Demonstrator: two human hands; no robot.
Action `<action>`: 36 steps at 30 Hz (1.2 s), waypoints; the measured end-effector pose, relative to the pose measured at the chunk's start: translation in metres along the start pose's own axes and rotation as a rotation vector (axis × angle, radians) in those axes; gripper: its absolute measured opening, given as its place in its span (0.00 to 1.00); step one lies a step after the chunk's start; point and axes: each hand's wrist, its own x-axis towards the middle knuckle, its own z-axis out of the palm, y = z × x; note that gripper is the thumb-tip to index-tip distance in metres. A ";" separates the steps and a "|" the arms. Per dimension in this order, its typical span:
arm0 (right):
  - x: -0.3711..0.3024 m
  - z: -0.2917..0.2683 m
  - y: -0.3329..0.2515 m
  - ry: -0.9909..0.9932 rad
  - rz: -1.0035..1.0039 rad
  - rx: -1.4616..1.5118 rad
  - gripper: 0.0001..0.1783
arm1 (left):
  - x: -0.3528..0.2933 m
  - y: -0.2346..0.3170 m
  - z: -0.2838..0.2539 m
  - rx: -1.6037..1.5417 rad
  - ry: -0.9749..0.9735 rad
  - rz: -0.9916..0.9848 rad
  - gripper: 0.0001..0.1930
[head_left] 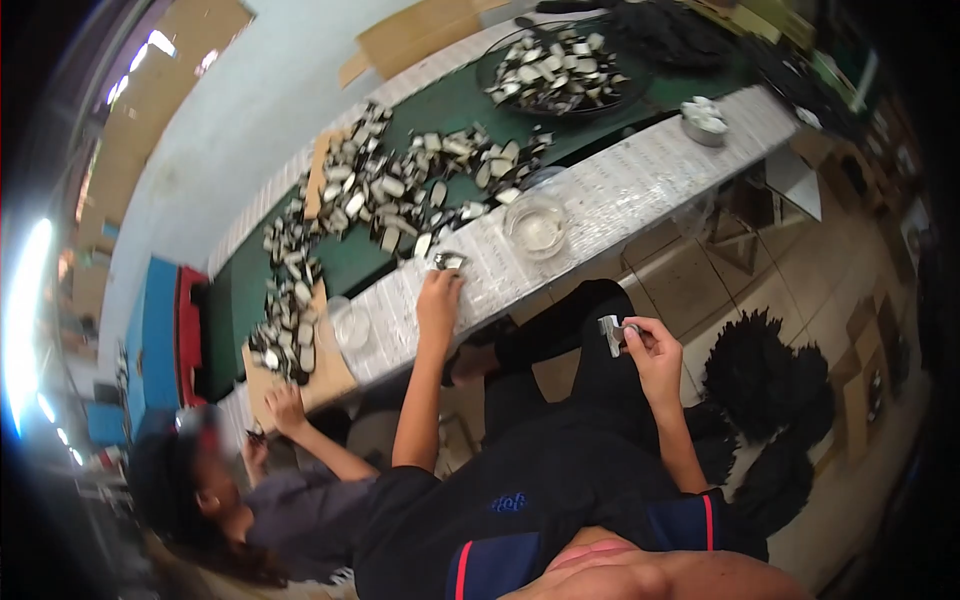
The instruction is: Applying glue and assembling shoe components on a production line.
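My left hand (438, 300) reaches over the near strip of the workbench, its fingers closed on the edge of a small black-and-silver piece (450, 260) lying there. Above my right thigh, my right hand (655, 355) pinches a small silver metal piece (612, 335) between thumb and fingers; its exact kind is too small to make out. Beyond my left hand, many similar black pieces with pale, shiny faces (370, 190) lie heaped across the green bench top (420, 120). A clear round dish (537, 228) sits just right of my left hand.
Another clear dish (350, 328) stands left, near a co-worker's hand (286, 408) beside a piece of cardboard (330, 375). Farther back is a round tray (630, 100) piled with pieces. A small bowl of white items (704, 122) stands right. Black frayed material (765, 375) lies lower right.
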 end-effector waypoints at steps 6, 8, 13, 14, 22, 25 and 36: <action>0.001 0.016 0.002 -0.106 0.027 -0.021 0.11 | -0.046 -0.014 -0.005 -0.054 0.185 -0.147 0.15; 0.000 0.020 0.003 -0.137 0.033 -0.030 0.11 | -0.028 -0.024 -0.007 -0.053 0.212 -0.153 0.15; -0.006 0.033 0.001 -0.217 0.071 -0.025 0.11 | 0.012 -0.054 0.011 0.099 0.138 -0.049 0.14; -0.009 0.036 0.000 -0.240 0.082 -0.027 0.11 | 0.009 -0.061 0.012 0.111 0.112 -0.061 0.14; -0.007 0.040 0.015 -0.239 0.155 0.001 0.12 | -0.046 0.010 -0.001 -0.993 0.134 -0.548 0.12; 0.001 0.052 0.006 -0.255 0.120 -0.004 0.12 | -0.077 0.029 -0.006 -1.244 0.121 -0.648 0.15; 0.001 0.093 -0.053 -0.284 -0.600 -0.356 0.15 | -0.137 0.061 -0.009 -1.768 -0.040 -0.824 0.22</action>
